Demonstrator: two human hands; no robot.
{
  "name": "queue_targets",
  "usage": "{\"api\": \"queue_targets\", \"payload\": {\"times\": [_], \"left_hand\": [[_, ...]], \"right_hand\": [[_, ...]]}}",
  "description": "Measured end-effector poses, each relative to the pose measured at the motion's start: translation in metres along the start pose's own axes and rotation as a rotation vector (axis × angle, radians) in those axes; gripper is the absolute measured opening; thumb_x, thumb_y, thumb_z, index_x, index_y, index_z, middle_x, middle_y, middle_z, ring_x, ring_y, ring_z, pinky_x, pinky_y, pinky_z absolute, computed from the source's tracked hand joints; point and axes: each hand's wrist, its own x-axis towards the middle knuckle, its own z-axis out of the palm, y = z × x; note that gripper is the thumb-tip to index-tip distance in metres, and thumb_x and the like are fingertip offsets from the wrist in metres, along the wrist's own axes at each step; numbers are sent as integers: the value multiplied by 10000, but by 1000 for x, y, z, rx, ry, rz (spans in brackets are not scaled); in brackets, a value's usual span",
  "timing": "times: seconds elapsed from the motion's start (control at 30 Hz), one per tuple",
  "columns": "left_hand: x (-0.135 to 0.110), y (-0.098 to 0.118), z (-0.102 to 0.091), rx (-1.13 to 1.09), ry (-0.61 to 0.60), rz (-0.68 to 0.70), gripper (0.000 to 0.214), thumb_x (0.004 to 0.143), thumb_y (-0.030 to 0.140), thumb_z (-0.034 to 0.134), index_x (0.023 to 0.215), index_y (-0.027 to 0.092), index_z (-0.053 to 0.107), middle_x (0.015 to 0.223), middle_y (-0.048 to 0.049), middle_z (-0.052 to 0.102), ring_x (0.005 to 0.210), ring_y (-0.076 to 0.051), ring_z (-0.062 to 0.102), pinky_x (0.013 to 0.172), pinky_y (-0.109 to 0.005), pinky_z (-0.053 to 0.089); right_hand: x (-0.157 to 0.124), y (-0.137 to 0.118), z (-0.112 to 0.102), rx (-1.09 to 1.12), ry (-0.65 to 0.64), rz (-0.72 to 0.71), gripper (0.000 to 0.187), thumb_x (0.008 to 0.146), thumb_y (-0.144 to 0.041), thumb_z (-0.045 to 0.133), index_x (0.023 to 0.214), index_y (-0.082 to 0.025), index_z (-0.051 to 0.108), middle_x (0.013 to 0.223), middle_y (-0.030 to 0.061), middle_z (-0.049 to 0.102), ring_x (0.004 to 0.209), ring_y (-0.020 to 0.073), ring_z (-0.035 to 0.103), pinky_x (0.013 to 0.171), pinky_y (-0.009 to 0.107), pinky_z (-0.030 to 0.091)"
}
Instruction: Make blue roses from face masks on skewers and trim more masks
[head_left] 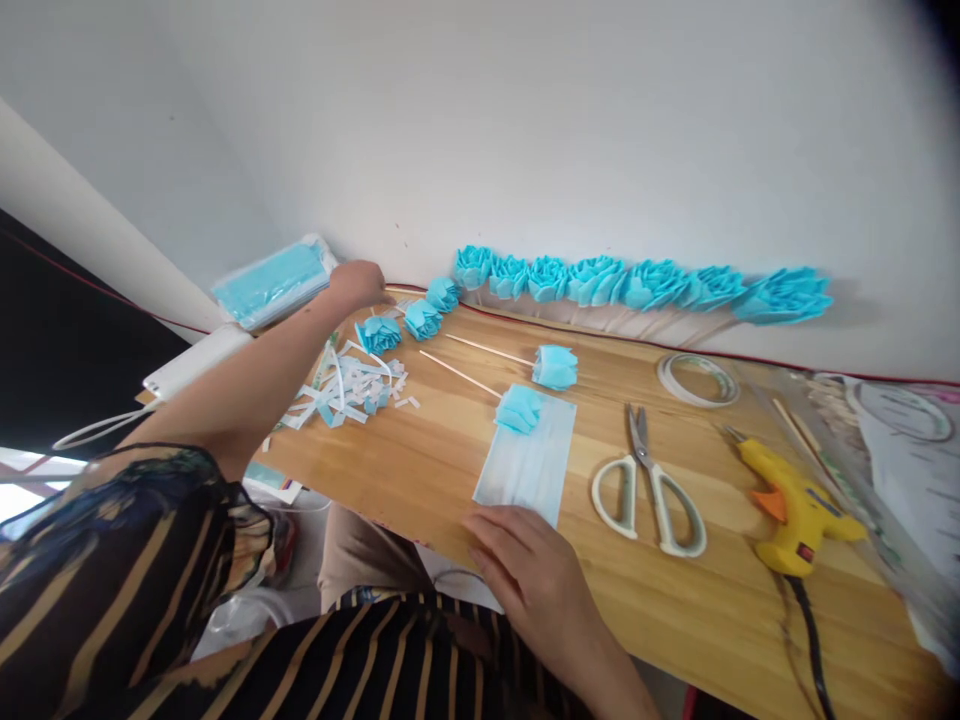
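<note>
Left grip (pixel 358 285) is showing at the far left, between a clear plastic packet of flat blue sheets (pixel 277 278) and three blue ruffled fabric blooms (pixel 380 336); fingers are curling out of sight, so cannot tell whether it is holding anything. Right grip (pixel 529 565) is lying loose at the near side of the light wooden desk (pixel 420 460), fingers extended, holding nothing visible, overlapping the near end of a pale blue pleated rectangular mask (pixel 525 475).

On the mask's far end a blue fabric bud on a thin wooden stick (pixel 517 410) is resting, stick pointing far left. A second, paler blue bud (pixel 556 367) is lying just beyond.

A heap of white and pale blue cut strips (pixel 352 385) is spreading at left, nearer than the three blooms. White-handled scissors (pixel 641 455) are lying right of the mask, blades slightly parted. Farther right, a yellow glue gun (pixel 802 505) is lying on its side.
</note>
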Motion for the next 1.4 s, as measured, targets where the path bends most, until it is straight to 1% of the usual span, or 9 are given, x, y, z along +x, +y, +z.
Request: {"api": "queue_targets", "payload": {"times": [0.1, 0.23, 0.43, 0.6, 0.87, 1.0, 1.13, 1.27, 1.4], "left_hand": [[0, -3, -2, -49, 58, 150, 412, 822, 465, 688, 1178, 270, 755, 1080, -58, 756, 1011, -258, 669, 789, -261, 441], [0, 2, 7, -56, -36, 292, 504, 806, 424, 659, 1296, 309, 694, 1072, -27, 760, 938, -217, 674, 726, -232, 410], [10, 5, 22, -128, -27, 309, 430, 786, 358, 579, 1143, 247, 791, 951, -42, 787, 858, -221, 685, 703, -252, 431], [18, -3, 28, -248, 77, 272, 389, 758, 370, 580, 1029, 239, 827, 817, -27, 780, 791, -212, 676, 673, -251, 441], [14, 7, 24, -223, 29, 252, 383, 787, 354, 608, 1079, 232, 822, 908, -51, 787, 825, -215, 674, 708, -256, 444], [7, -10, 10, -299, 71, 282, 535, 791, 414, 626, 1288, 239, 725, 898, -38, 756, 800, -194, 642, 725, -253, 437], [-4, -43, 0, -241, 67, 251, 507, 839, 414, 541, 1266, 218, 732, 911, -43, 740, 805, -188, 623, 759, -252, 440], [-13, -61, 11, -119, -17, 330, 513, 834, 309, 507, 1295, 231, 717, 961, -54, 744, 815, -199, 630, 780, -266, 444], [-12, -60, 29, -92, -13, 383, 531, 828, 234, 469, 1301, 260, 710, 1090, -60, 741, 902, -207, 646, 793, -263, 442]], "right_hand": [[0, 0, 0, 6, 4, 0, 223, 1008, -193, 514, 1167, -164, 668, 1057, 88, 775, 952, 208, 733, 816, 372, 624], [1, -1, 0, 10, 0, 0, 222, 1010, -198, 509, 1155, -159, 673, 1041, 86, 776, 941, 212, 732, 799, 377, 618], [3, -1, 0, 23, -9, 5, 189, 996, -188, 539, 1130, -148, 666, 1008, 79, 777, 899, 209, 723, 798, 382, 604], [3, -1, 0, 33, -22, 15, 198, 1009, -202, 511, 1122, -162, 668, 996, 84, 780, 894, 208, 721, 788, 378, 603], [3, -1, -1, 58, -43, 24, 207, 1016, -216, 502, 1127, -173, 672, 1009, 79, 785, 906, 202, 726, 813, 382, 606], [3, 0, 0, 38, -46, 7, 208, 1013, -207, 505, 1132, -158, 668, 1017, 82, 785, 917, 208, 729, 824, 391, 611], [3, 2, 0, 4, -37, -14, 228, 1022, -211, 480, 1149, -179, 667, 1017, 74, 788, 914, 201, 737, 829, 390, 618], [2, 2, 1, 2, -39, -19, 233, 1011, -194, 494, 1158, -189, 674, 1031, 77, 789, 912, 202, 742, 823, 395, 622], [0, 3, 2, 9, -38, -9, 231, 992, -196, 537, 1166, -195, 689, 1034, 85, 788, 929, 212, 741, 819, 404, 625]]}}
